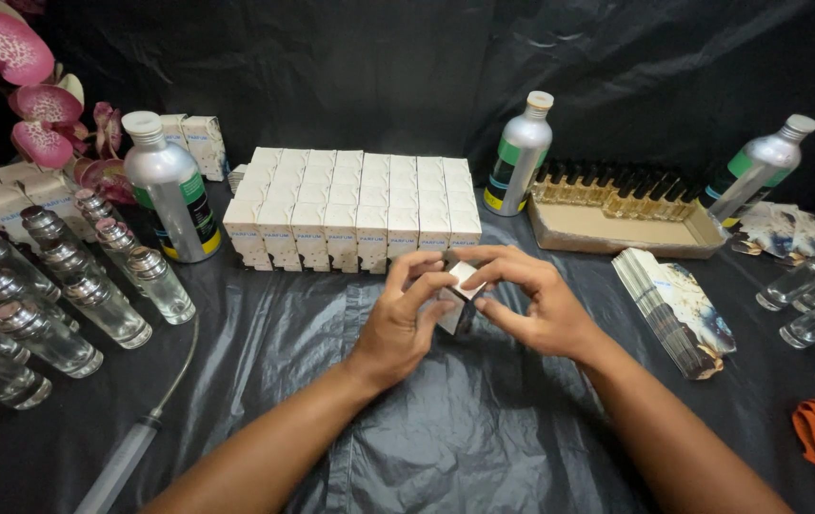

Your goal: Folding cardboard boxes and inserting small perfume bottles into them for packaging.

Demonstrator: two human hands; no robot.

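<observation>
I hold a small white box point(459, 290) between both hands, just above the black plastic sheet point(484, 428) that covers the counter. My left hand point(406, 319) grips it from the left with thumb and fingers closed on its side, and my right hand point(531, 300) pinches its upper end, fingers curled over the flap; a dark part shows at the lower end, though I cannot tell what it is. Holding it from both sides keeps it steady and close to me. Right behind it stands a block of like boxes point(355, 205), packed in tight rows so they stay upright. To my left lie clear glass bottles point(74, 286) in 2 slanted rows, with a silver metal bottle point(171, 186) behind them. To my right sit a stack of printed cards point(676, 309) and a cardboard tray point(617, 228) holding small filled bottles, all within reach.
</observation>
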